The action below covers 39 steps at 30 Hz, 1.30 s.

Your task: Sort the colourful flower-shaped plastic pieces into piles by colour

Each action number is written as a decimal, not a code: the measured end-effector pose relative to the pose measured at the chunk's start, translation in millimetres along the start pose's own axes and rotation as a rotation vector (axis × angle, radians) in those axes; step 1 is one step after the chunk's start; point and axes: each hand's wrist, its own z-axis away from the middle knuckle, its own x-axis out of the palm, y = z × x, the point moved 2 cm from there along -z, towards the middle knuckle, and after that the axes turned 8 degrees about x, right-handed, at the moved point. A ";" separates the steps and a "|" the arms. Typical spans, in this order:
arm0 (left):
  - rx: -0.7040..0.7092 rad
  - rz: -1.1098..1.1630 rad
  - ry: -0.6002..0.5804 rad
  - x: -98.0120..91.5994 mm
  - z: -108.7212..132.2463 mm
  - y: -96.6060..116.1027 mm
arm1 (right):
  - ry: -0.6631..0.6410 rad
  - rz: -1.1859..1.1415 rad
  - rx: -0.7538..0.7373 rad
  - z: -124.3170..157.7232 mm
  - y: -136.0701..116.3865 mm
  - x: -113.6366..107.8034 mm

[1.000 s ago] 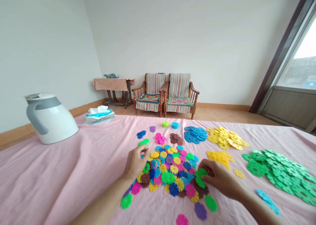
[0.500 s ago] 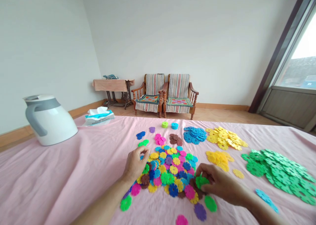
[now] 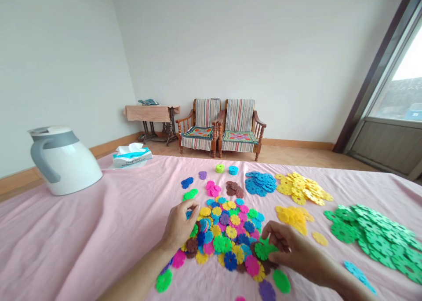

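Observation:
A loose heap of small notched plastic discs (image 3: 224, 230) in many colours lies between my hands. My left hand (image 3: 180, 224) rests at the heap's left edge, thumb and forefinger pinched together; whatever is between them is hidden. Beside its fingertips a blue disc (image 3: 188, 214) shows in part. At the right edge my right hand (image 3: 283, 246) is curled, thumb and forefinger at the edges of green discs (image 3: 263, 250), which overlap just above brown ones. Just below that hand a single green disc (image 3: 281, 281) lies flat on the pink cloth (image 3: 125, 230).
Sorted piles surround the heap: large green (image 3: 376, 235), yellow (image 3: 301, 189), blue (image 3: 260, 183), brown (image 3: 234, 189), pink (image 3: 213, 188) and small green discs (image 3: 190, 194). A white jug (image 3: 70, 164) and tissue box (image 3: 132, 156) stand left. Beyond are two chairs (image 3: 239, 125).
The green disc at my right fingertips now sits slightly lower and left, with a second green one showing beside it. My left hand has barely moved. The view has shifted slightly.

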 end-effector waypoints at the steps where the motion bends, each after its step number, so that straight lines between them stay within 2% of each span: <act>1: 0.000 -0.001 -0.001 -0.2 -0.1 0.0 | -0.015 -0.009 -0.007 0.8 -1.8 1.6; 11: 0.003 -0.017 -0.027 2.4 0.1 -2.0 | 0.027 0.073 0.074 3.2 -13.3 9.2; 16: 0.008 -0.024 -0.027 3.2 0.1 -4.1 | 0.054 0.092 0.072 3.2 -10.5 9.2; 20: 0.039 -0.042 -0.017 0.9 0.0 -1.4 | 0.045 0.001 0.027 1.6 -8.3 7.4; 23: 0.136 -0.062 -0.016 1.1 2.6 13.2 | 0.022 -0.134 -0.019 -0.4 -8.6 8.6; 26: 0.267 -0.030 -0.081 7.3 10.1 38.5 | 0.005 -0.269 -0.030 -3.6 -12.4 16.8; 29: 0.346 0.038 -0.207 17.5 19.7 62.7 | 0.121 -0.304 -0.065 -7.3 -19.7 27.6; 32: 0.337 0.087 -0.262 24.8 26.2 74.9 | 0.231 -0.312 -0.136 -8.6 -28.5 37.5; 39: 0.241 0.127 -0.249 32.9 31.6 76.9 | 0.212 -0.331 -0.192 -6.6 -38.3 57.5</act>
